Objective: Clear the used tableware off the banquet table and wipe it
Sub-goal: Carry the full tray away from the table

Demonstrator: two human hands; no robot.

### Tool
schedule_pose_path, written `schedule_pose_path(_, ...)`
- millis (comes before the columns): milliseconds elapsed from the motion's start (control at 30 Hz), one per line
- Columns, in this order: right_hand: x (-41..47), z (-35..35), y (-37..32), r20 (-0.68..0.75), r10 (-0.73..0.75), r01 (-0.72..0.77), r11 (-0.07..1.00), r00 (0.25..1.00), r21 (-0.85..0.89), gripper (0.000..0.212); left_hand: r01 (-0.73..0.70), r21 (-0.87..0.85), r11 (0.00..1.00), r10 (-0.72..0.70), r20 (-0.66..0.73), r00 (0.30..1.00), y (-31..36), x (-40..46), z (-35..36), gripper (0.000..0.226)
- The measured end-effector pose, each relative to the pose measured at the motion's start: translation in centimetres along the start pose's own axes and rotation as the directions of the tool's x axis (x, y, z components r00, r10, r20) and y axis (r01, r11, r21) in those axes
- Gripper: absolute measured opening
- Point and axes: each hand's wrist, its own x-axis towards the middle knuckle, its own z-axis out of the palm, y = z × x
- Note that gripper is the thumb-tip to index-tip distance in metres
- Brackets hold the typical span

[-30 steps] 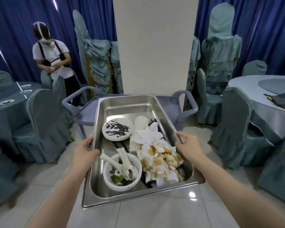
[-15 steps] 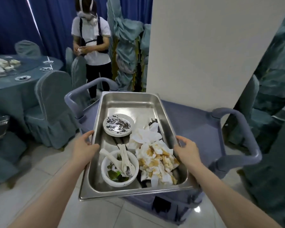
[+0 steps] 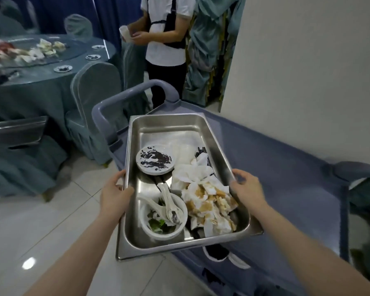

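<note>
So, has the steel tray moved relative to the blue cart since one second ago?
Yes. The steel tray, held by the left hand and right hand, has come closer to the blue cart; its far end is now over the cart top, between the handles.

You hold a steel pan [image 3: 135, 146] over the blue-grey cart [image 3: 286, 171]; within it lie a smeared plate [image 3: 155, 160], a bowl with spoons [image 3: 163, 216], and soiled napkins [image 3: 207, 199].
</note>
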Motion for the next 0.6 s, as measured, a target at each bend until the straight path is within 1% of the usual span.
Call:
schedule_pose_path(100,2.5,0.2,0.7,0.065,-0.008,0.009,1.000,0.998,-0.011,0.043,0.059,-0.024,0.998,-0.060,-0.044,0.997,-0.1,0.1,1.3,0.059)
schedule_pose_path(233,6.2,-0.3,1.8,0.110,-0.069,0.075,0.996,0.992,-0.053,0.039,0.069,-0.037,0.997,-0.072,-0.088,0.993,0.5,0.3,3.7,0.055)
schedule_pose_path(300,8.2,-0.8,2.2,0.146,-0.098,0.112,0.989,0.984,-0.092,0.038,0.075,-0.027,0.997,-0.077,-0.073,0.994,0.9,-0.1,5.0,0.052)
schedule_pose_path(400,10.3,-1.5,2.9,0.202,-0.104,0.146,0.968,0.974,-0.205,0.038,0.100,0.002,0.995,-0.100,-0.038,0.994,1.0,-0.7,6.7,0.052)
schedule_pose_path(467,11.6,-2.4,3.6,0.231,-0.071,0.135,0.952,0.970,-0.274,0.045,0.102,0.024,0.994,-0.101,-0.023,0.995,1.2,-1.1,8.1,0.054)
schedule_pose_path(533,12.7,-3.4,3.7,0.222,-0.025,0.091,0.952,0.975,-0.292,0.056,0.100,0.029,0.995,-0.099,-0.025,0.995,2.1,-1.5,9.4,0.048)
schedule_pose_path(600,13.3,-4.4,3.7,0.211,-0.023,0.089,0.947,0.977,-0.310,0.058,0.108,0.048,0.993,-0.108,-0.013,0.994,2.8,-1.5,10.4,0.044)
